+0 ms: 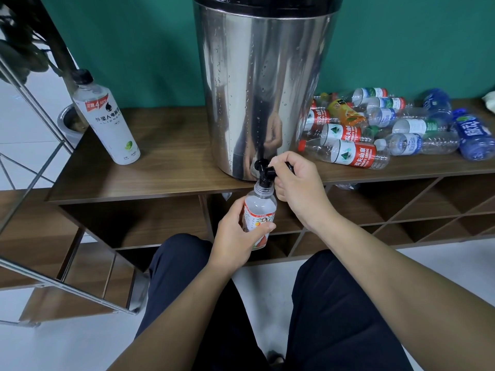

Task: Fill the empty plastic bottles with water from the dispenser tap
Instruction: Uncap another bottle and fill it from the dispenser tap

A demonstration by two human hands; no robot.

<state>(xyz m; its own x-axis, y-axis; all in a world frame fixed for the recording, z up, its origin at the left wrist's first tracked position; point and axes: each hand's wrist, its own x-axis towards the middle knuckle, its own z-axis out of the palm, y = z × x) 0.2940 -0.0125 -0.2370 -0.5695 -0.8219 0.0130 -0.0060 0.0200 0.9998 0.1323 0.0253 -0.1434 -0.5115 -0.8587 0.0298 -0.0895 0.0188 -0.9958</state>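
Observation:
A tall steel water dispenser point(263, 84) stands on a wooden shelf top point(166, 167). Its black tap point(263, 171) juts out over the front edge. My left hand point(235, 236) grips a small clear bottle point(259, 207) with a white and orange label, its open neck right under the spout. My right hand point(297, 180) curls around the tap's black lever. A heap of several empty plastic bottles point(385, 129) lies to the right of the dispenser.
A capped white-labelled bottle point(107, 119) stands upright at the shelf's left end. A metal frame point(34, 124) and a steel bowl point(71, 124) are at the left. Open shelf compartments point(401, 210) lie below. My knees are close to the shelf.

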